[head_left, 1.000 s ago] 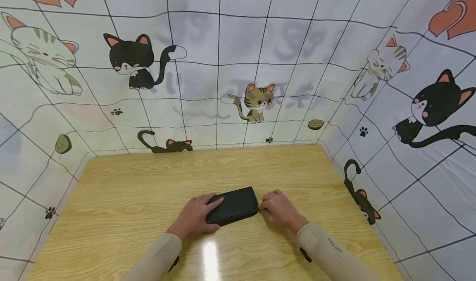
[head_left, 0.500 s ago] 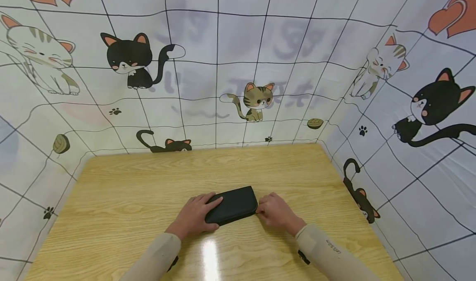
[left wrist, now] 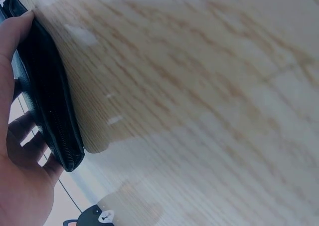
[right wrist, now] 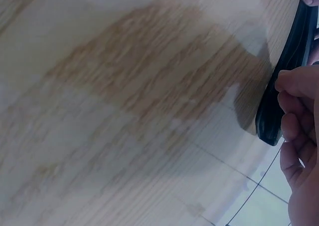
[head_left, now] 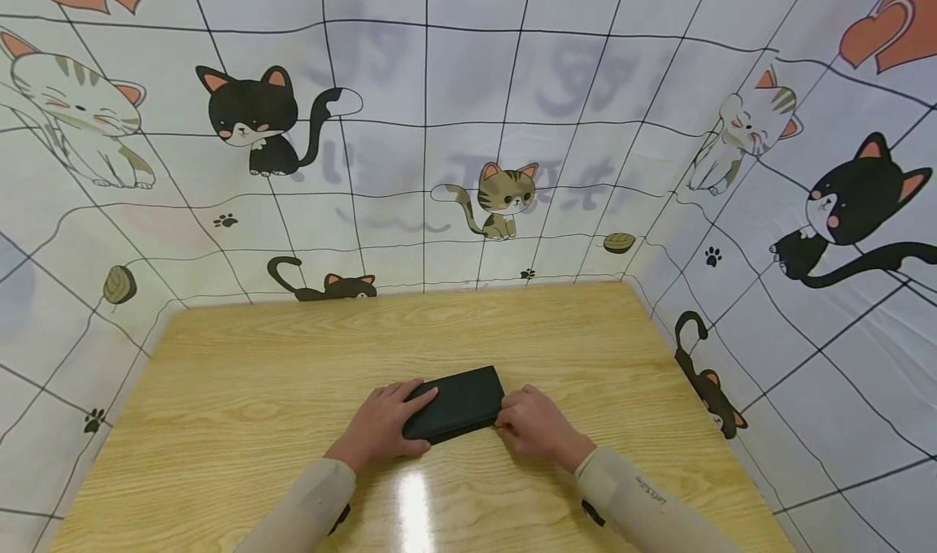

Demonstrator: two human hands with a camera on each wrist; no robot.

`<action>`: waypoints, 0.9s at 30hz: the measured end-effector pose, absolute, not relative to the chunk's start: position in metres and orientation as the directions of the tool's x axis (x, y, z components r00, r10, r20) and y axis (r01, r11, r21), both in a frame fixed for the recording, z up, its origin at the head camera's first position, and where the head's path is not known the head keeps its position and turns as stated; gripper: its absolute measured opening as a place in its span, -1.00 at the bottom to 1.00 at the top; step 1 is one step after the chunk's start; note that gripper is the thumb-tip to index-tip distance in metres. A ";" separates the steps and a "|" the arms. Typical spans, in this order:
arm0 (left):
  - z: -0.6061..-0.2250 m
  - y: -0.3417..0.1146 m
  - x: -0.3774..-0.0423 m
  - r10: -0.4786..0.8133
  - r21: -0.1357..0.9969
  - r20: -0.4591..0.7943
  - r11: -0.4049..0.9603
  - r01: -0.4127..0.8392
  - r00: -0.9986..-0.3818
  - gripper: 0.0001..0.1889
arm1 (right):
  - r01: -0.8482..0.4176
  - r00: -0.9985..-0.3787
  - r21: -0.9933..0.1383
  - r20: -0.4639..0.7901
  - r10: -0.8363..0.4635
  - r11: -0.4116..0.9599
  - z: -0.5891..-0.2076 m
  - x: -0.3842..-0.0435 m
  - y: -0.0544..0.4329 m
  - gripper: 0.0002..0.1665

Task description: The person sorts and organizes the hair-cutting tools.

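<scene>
A black zip-around wallet (head_left: 463, 403) lies flat on the wooden table, slightly slanted. My left hand (head_left: 382, 424) grips its left end, fingers spread over the top and thumb at the near edge. In the left wrist view, zipper teeth (left wrist: 62, 136) run along the wallet's side. At the right end, my right hand (head_left: 538, 424) has its fingers curled, with thumb and forefinger pinching at the zipped edge near the front corner. The zipper pull itself is hidden by those fingers. From the right wrist view, the thumb (right wrist: 296, 81) presses against the wallet's side.
The light wood table (head_left: 293, 358) stretches around the wallet, with a bright glare spot near the front. White cloth walls (head_left: 395, 154) printed with cats and grid lines enclose the back and both sides.
My right hand has moved slightly left and nearer, round the wallet's right end toward its front corner. The left hand and the wallet stay nearly in place.
</scene>
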State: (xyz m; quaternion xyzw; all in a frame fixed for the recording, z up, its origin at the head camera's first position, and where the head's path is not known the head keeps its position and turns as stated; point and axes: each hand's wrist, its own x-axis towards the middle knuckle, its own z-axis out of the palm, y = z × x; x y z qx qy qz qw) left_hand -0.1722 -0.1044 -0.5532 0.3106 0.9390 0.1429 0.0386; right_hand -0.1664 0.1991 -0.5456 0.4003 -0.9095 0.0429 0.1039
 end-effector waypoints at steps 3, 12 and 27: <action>-0.553 -0.105 -0.172 0.594 0.289 0.011 0.768 0.572 -0.804 -0.16 | -0.744 -0.651 -0.001 0.228 -0.724 0.668 -0.545 -0.165 0.195 -0.78; -0.553 -0.104 -0.172 0.587 0.273 0.009 0.777 0.567 -0.810 -0.15 | -0.742 -0.663 -0.026 0.176 -0.727 0.670 -0.540 -0.159 0.178 -0.84; -0.555 -0.099 -0.170 0.541 0.266 0.001 0.810 0.522 -0.841 -0.12 | -0.677 -0.716 0.006 0.223 -0.661 0.736 -0.544 -0.158 0.157 -0.89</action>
